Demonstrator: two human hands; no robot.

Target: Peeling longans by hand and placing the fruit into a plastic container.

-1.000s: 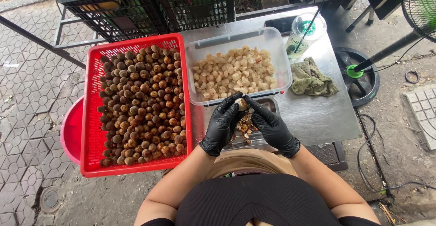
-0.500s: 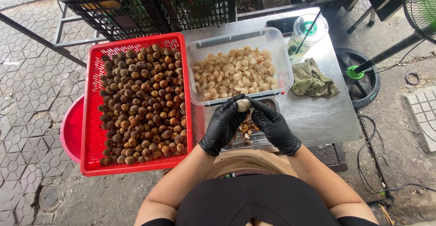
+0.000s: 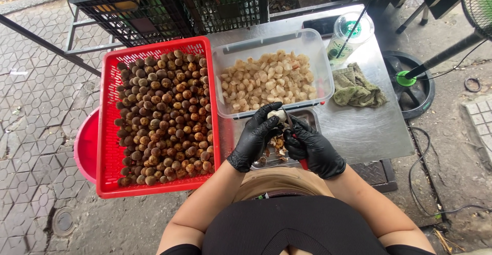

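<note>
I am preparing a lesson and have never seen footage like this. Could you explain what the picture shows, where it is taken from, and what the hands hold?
One camera on the person's head looks down. Both hands wear black gloves. The left hand holds a pale peeled fruit; the right hand works at it with a small red-handled tool. On the metal table sit a red basket of brown fruits and a clear tub of peeled ones.
</note>
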